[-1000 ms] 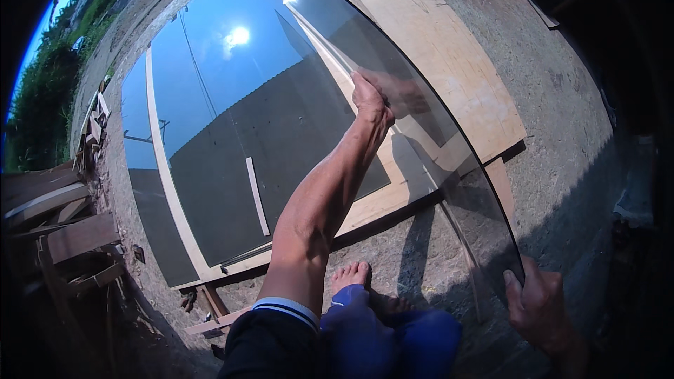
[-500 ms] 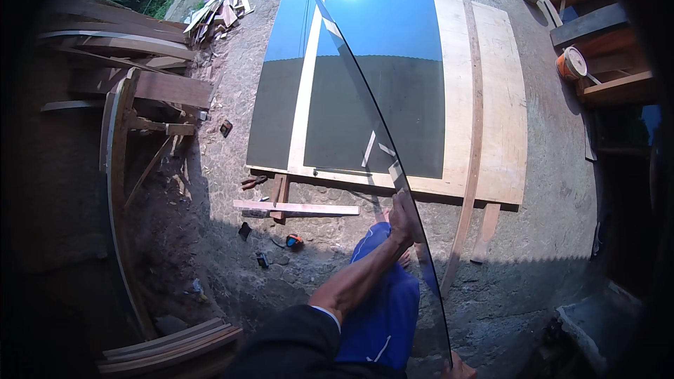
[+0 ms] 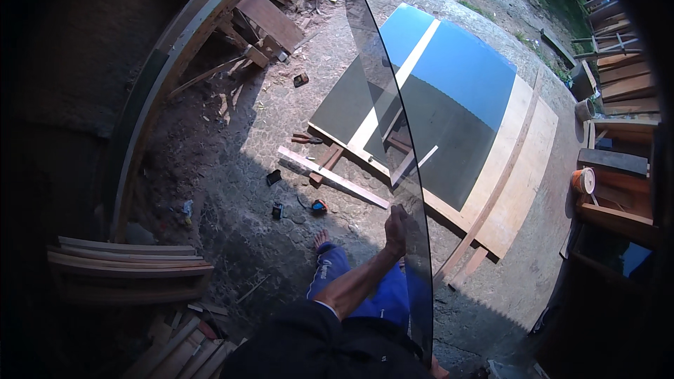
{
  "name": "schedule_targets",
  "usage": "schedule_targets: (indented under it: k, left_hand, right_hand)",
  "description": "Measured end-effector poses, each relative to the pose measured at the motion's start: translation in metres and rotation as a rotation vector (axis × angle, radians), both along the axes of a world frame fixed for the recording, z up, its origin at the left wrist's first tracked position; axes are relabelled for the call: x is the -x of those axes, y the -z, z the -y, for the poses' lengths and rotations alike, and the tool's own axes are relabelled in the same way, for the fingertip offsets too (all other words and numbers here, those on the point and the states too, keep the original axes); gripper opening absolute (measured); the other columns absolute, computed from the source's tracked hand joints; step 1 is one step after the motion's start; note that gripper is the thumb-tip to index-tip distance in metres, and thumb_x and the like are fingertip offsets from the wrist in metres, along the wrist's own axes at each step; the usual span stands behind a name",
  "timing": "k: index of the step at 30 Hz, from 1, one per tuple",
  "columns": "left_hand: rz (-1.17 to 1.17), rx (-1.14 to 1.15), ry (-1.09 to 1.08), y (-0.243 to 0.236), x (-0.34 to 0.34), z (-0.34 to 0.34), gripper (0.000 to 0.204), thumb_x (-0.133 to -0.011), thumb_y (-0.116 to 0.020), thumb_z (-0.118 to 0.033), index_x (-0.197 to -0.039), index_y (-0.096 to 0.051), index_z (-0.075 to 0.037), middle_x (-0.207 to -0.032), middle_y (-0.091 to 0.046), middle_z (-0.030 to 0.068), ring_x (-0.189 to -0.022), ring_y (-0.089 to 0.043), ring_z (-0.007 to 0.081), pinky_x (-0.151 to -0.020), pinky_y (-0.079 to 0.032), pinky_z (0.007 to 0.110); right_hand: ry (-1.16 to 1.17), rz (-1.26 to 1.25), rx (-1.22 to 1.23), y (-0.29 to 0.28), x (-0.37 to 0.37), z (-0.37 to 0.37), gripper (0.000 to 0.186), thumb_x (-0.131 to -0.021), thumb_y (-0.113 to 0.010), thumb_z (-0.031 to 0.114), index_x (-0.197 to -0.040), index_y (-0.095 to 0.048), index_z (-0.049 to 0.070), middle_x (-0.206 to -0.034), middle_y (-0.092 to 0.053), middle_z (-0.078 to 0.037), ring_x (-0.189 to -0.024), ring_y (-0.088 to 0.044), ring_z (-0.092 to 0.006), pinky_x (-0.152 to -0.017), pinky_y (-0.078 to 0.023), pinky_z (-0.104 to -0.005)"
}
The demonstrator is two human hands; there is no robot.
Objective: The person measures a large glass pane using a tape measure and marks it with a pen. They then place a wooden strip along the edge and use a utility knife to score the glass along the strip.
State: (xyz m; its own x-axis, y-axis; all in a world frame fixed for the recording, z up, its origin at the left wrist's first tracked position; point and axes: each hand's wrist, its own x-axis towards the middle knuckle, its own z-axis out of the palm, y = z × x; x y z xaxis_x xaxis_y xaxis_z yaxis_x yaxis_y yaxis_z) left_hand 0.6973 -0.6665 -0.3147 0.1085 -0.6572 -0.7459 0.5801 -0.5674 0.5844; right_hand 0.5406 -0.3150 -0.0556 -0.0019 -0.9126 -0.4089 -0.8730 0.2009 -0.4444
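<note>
I hold a large dark-tinted glass pane [image 3: 367,24] on edge, so it shows as a tall, narrow, leaning sheet. My left hand [image 3: 397,230] is closed on the pane, in front of my blue trousers. Low down at the picture's bottom edge, my right hand [image 3: 439,368] shows only in part by the pane's lower end; its fingers are hidden. Past the pane, more tinted glass [image 3: 456,63] lies on a pale plywood sheet [image 3: 526,168], reflecting the sky.
A wooden strip [image 3: 330,175] lies before the plywood, near pliers [image 3: 306,139] and an orange-and-black tape measure [image 3: 319,206]. Timber [image 3: 130,249] is stacked at left. An orange bucket [image 3: 583,180] stands by wooden frames at right. My bare foot [image 3: 321,238] is on the concrete.
My view has turned to the left, so the plywood and glass on the ground now appear slanted and farther right. The pane is still in my left hand and looks steeper.
</note>
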Motion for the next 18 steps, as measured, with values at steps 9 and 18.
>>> schedule_targets:
  k: [9, 18]
  left_hand:
    - [0.107, 0.209, 0.025, -0.019, -0.141, 0.033, 0.054, -0.108, -0.035, -0.053, -0.085, -0.056, -0.008, -0.075, -0.043, -0.0029, -0.068, -0.039, 0.0104, -0.063, -0.034, 0.031]
    - [0.021, 0.206, 0.070, -0.021, -0.216, 0.112, 0.050, -0.108, -0.036, -0.054, -0.093, -0.061, -0.013, -0.075, -0.048, -0.0052, -0.068, -0.050, 0.0067, -0.059, -0.041, 0.026]
  right_hand:
    - [-0.067, -0.061, 0.051, -0.014, -0.135, 0.068, 0.043, -0.090, -0.070, 0.018, -0.132, -0.064, 0.010, -0.084, -0.068, -0.016, -0.054, -0.062, -0.0274, -0.047, -0.047, -0.0394]
    - [-0.032, -0.071, 0.123, -0.017, -0.230, 0.135, 0.041, -0.089, -0.071, 0.020, -0.128, -0.065, 0.009, -0.080, -0.067, -0.015, -0.054, -0.062, -0.0271, -0.047, -0.047, -0.0394]
